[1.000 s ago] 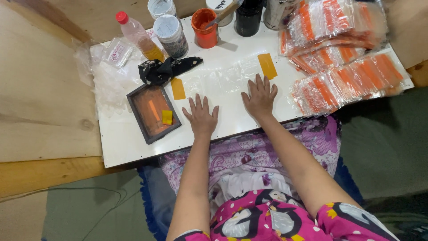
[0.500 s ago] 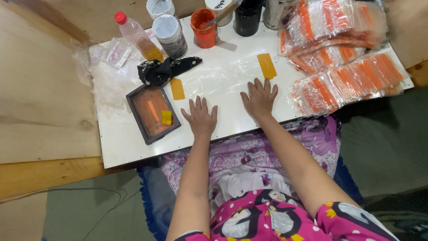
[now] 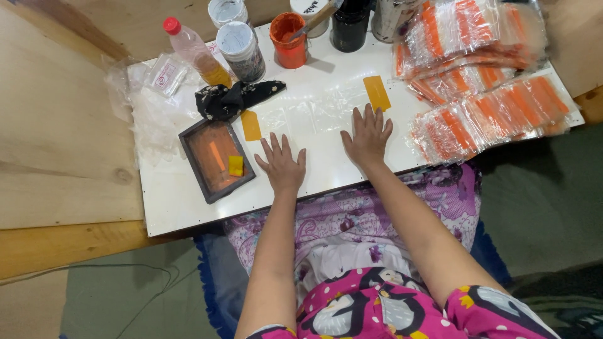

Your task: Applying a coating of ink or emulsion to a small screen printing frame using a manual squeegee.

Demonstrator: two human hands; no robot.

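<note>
Clear plastic sheet (image 3: 314, 116) lies under left hand (image 3: 282, 164) and right hand (image 3: 367, 135), both flat.

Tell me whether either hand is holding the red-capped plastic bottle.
No: the left hand and right hand lie flat and empty on the white board.

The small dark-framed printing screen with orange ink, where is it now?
In the head view, the dark-framed screen lies flat on the white board, just left of the left hand and below the black cloth.
</note>
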